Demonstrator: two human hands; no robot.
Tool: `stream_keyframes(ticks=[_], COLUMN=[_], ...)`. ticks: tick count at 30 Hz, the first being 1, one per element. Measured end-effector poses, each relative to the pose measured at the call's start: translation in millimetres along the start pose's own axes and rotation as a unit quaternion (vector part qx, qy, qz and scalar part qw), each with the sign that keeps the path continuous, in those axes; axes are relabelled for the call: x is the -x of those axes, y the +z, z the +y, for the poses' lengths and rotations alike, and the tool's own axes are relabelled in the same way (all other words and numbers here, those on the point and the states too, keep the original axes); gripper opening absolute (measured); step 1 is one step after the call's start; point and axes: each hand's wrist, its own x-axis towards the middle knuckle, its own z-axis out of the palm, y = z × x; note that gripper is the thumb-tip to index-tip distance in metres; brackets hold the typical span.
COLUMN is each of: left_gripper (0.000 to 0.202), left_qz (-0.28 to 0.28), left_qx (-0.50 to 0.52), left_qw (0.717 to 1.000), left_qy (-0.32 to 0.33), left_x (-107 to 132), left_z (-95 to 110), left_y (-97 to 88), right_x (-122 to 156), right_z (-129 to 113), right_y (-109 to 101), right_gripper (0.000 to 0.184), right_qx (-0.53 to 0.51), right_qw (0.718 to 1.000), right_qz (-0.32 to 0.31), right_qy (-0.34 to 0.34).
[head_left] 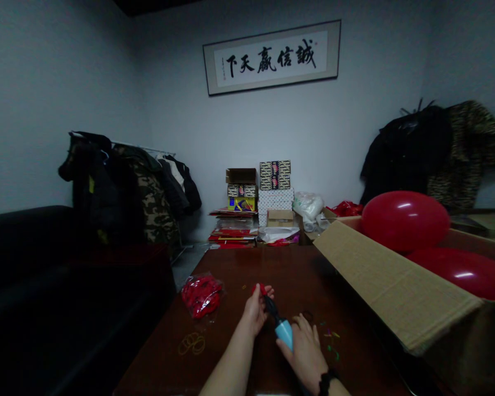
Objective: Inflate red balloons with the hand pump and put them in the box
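My left hand (256,309) pinches a small red uninflated balloon (259,288) at the black nozzle of a hand pump. My right hand (306,347) is wrapped around the pump's light blue body (284,331). Both hands hover over a dark brown table (231,264). A clear bag of red balloons (201,294) lies on the table just left of my left hand.
A large open cardboard box (391,286) at the right holds two inflated red balloons (405,220). Rubber bands (192,343) lie near the table's front left. Stacked boxes (275,190) sit at the far wall, coats (127,187) hang left and right.
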Motion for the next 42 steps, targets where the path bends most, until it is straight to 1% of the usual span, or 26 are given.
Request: stream_keyframes(ticks=[2,4,7,11,16,19,22,26,29,31,34,39,42], left_gripper=[0.043,0.038,0.036,0.034,0.025,0.025,0.026,0.024,0.024,0.024,0.022,0.026,0.025], left_qz=[-0.025,-0.044,-0.071,-0.09,-0.107,-0.135,-0.148,-0.142,-0.134,-0.115,-0.07,-0.038,-0.013], left_qx=[0.058,0.088,0.108,0.127,0.163,0.193,0.192,0.183,0.175,0.173,0.179,0.166,0.161], left_qw=[0.998,0.994,0.991,0.987,0.981,0.972,0.97,0.973,0.975,0.978,0.981,0.985,0.985], left_qy=[0.027,0.039,0.034,0.031,0.02,0.01,0.003,0.002,-0.005,-0.013,-0.007,0.035,0.062], left_x=[-0.2,0.6,3.6,7.8,10.4,11.5,12.0,9.0,1.8,-6.0,-21.0,-46.3,-59.8], left_z=[0.7,0.0,-3.0,-7.7,-7.9,-7.0,-9.1,-13.4,-17.4,-21.7,-28.9,-33.4,-36.5], left_y=[2.8,4.6,6.1,5.8,-1.7,-5.9,-5.3,-3.6,-5.8,-7.0,-6.1,-3.3,-6.2], right_x=[3.1,4.9,4.9,1.8,3.2,6.2,5.8,1.2,-2.5,-6.0,-14.7,-36.6,-47.0], right_z=[-3.2,-5.7,-8.5,-11.3,-11.1,-8.6,-7.1,-8.0,-10.1,-12.0,-15.5,-20.6,-22.9], right_y=[-4.5,-9.0,-12.6,-10.1,-6.0,-5.7,-5.5,-2.0,4.4,9.7,17.2,26.4,34.8], right_gripper=[0.049,0.049,0.05,0.052,0.053,0.052,0.052,0.053,0.054,0.054,0.052,0.05,0.049], right_qx=[-0.013,-0.022,-0.031,-0.052,-0.064,-0.068,-0.068,-0.061,-0.045,-0.03,-0.003,0.03,0.051], right_qw=[1.0,1.0,0.999,0.999,0.998,0.997,0.997,0.997,0.998,0.999,1.0,0.999,0.998], right_qz=[-0.004,-0.005,-0.004,-0.015,-0.025,-0.034,-0.036,-0.036,-0.031,-0.029,-0.018,0.001,0.004], right_qy=[-0.001,-0.002,-0.004,0.006,0.001,-0.005,-0.005,0.007,0.017,0.023,0.024,0.02,0.022])
